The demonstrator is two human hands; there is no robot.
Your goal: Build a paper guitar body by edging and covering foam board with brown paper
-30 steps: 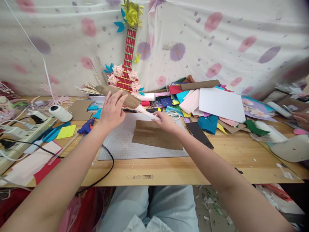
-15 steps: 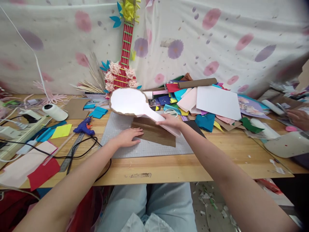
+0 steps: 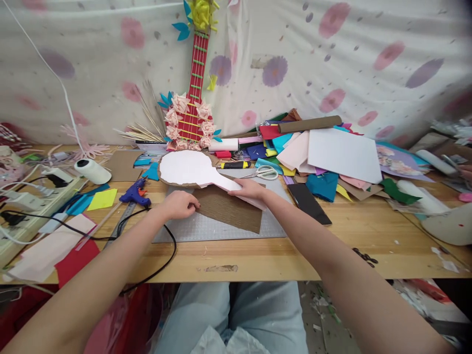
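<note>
My right hand (image 3: 250, 189) grips the handle of a white, guitar-shaped foam cutout (image 3: 191, 169) with a brown cardboard rim, held low over the grey cutting mat (image 3: 217, 227). My left hand (image 3: 180, 204) is curled on the left edge of a brown corrugated sheet (image 3: 232, 209) lying on the mat. The cutout's handle overlaps the top of that sheet. Behind them a red paper guitar (image 3: 191, 110) with pink flowers leans on the flowered cloth.
A blue glue gun (image 3: 134, 192) and black cable (image 3: 162, 268) lie left of the mat. White scissors (image 3: 263, 172), a black phone (image 3: 308, 202) and a heap of coloured paper (image 3: 324, 157) sit right. A power strip (image 3: 25, 206) and thread spool (image 3: 92, 171) are far left.
The cutout was turned white face up and lowered toward the mat. My left hand left it, dropped to the brown sheet and curled on its edge; the sheet slid and turned slightly.
</note>
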